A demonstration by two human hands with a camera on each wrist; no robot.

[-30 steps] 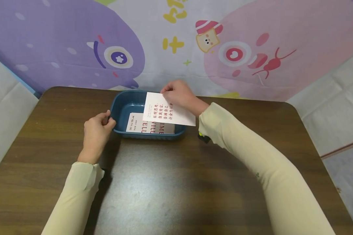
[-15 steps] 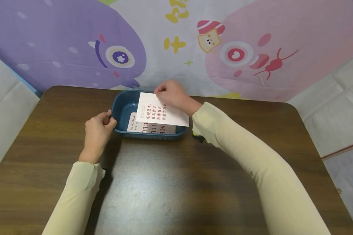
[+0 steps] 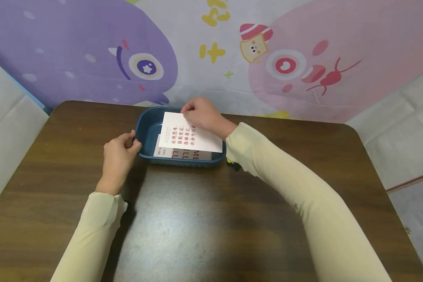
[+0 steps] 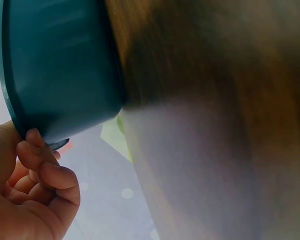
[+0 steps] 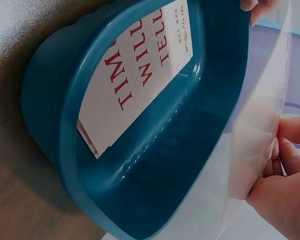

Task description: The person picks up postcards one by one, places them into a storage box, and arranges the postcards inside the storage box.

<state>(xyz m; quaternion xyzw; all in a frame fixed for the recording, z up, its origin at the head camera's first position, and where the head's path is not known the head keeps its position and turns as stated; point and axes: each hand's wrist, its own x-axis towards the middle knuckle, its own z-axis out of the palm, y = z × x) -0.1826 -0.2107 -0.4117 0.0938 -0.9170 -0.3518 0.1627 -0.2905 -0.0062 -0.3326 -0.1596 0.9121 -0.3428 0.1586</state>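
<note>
A dark blue plastic basin stands near the back of the table. My left hand pinches its left rim; in the left wrist view, the fingers are curled at the corner. Printed cards with red lettering lie in the basin, at least two stacked by the edges seen in the right wrist view. Over the basin, my right hand pinches the back edge of a white card printed with red Chinese characters. This card hides part of the cards below it and part of the basin.
The brown wooden table reaches toward me in front of the basin. A cloth with cartoon figures hangs right behind the table's back edge. Something small, black and yellow, shows under the right sleeve.
My right hand has moved left with the white card, covering more of the cards in the basin. The left hand keeps its place on the rim.
</note>
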